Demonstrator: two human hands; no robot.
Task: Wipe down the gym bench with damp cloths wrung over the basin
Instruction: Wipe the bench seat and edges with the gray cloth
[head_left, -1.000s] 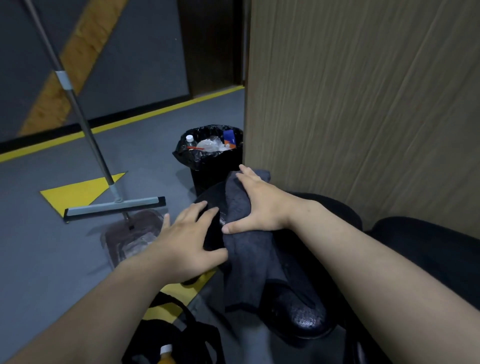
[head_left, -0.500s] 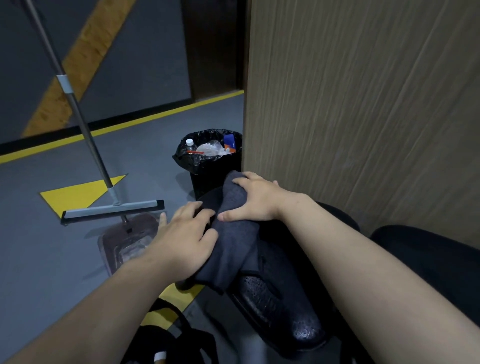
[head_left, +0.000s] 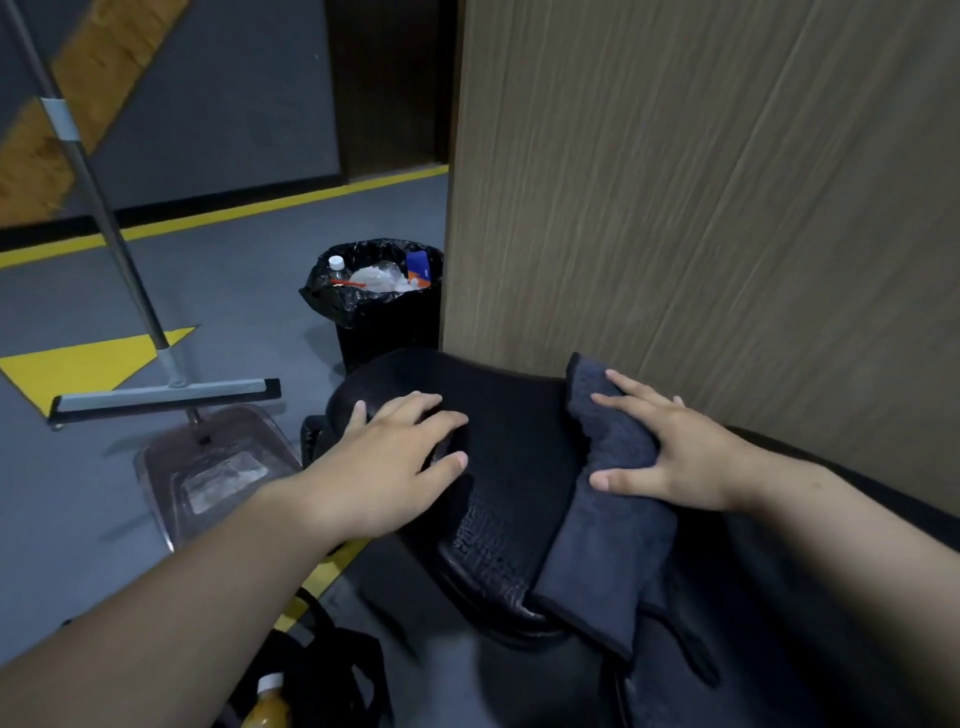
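The black padded gym bench (head_left: 509, 467) fills the lower middle, its end pad wet and shiny near the front. A dark grey cloth (head_left: 608, 525) lies draped across the pad, hanging over its near edge. My right hand (head_left: 670, 457) presses flat on the cloth's upper part, fingers spread. On the bare pad to the left of the cloth rests my left hand (head_left: 395, 467), flat with fingers apart and holding nothing. A clear plastic basin (head_left: 208, 467) sits on the floor left of the bench.
A black lined trash bin (head_left: 379, 306) with bottles stands beyond the bench, against a wooden panel (head_left: 701, 208). A floor squeegee (head_left: 161, 395) leans over the basin. A black bag with a bottle (head_left: 291, 691) lies at my feet.
My right hand has slid the cloth along the pad to the right, away from the bench's end. My left hand moved off the cloth and now lies on the bare pad.
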